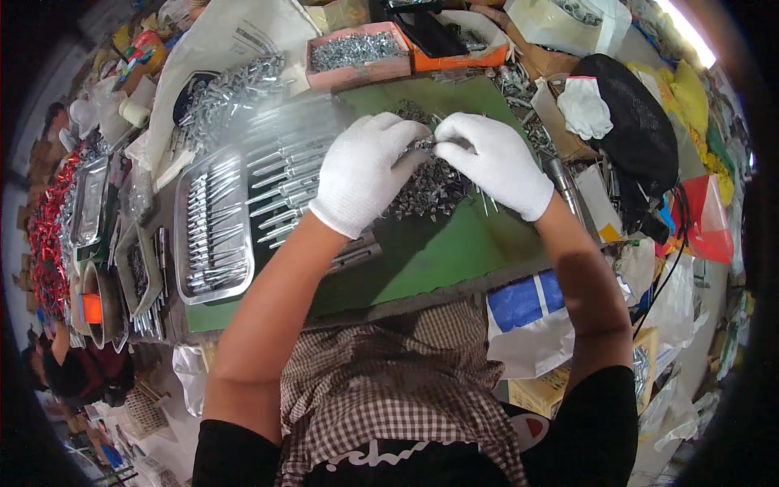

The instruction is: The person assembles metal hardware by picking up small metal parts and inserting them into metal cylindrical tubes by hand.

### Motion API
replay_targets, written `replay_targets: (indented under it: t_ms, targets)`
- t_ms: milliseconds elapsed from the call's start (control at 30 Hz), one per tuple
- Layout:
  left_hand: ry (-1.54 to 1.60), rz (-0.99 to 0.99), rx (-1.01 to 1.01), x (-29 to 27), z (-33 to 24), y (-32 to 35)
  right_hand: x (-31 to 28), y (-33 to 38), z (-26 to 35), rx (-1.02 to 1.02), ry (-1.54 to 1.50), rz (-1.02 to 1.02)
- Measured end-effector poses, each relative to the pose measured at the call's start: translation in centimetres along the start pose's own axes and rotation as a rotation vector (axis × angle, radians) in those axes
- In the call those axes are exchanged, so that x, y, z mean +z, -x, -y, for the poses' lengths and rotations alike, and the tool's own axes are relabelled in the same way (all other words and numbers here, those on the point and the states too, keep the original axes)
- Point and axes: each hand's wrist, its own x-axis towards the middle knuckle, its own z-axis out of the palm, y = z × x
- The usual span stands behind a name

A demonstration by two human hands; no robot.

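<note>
Both my hands wear white gloves and meet above a heap of small dark metal parts [434, 188] on a green table [438, 252]. My left hand [365, 170] and my right hand [491, 162] pinch a small metal part [432, 143] between their fingertips. Left of the heap, a steel tray [213, 235] holds rows of long silver bolts, and more assembled bolts [284, 191] lie beside it under my left forearm.
A pink box [355, 55] of screws and an orange box [454, 45] stand at the table's far edge. A white sack [219, 77] with loose bolts lies at the back left. A spare white glove [586, 107] on a black bag sits right.
</note>
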Motion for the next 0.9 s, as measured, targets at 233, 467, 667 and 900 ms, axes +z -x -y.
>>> replay_targets:
  t_ms: [233, 467, 667, 900]
  targets:
    - [0.190, 0.016, -0.068, -2.6, -1.8, -0.2, -1.2, 0.4, 2.8, 0.060, -0.165, 0.027]
    - [0.253, 0.191, -0.187, -2.2, -2.6, 4.5, 0.9, 5.2, 1.8, -0.068, 0.137, 0.135]
    - [0.163, 0.151, -0.115, -1.7, -3.3, 5.2, 2.0, 7.0, 0.7, -0.119, 0.112, -0.039]
    - [0.168, -0.024, 0.022, -3.0, -4.6, 3.5, -1.0, 4.5, 4.8, 0.184, -0.297, 0.099]
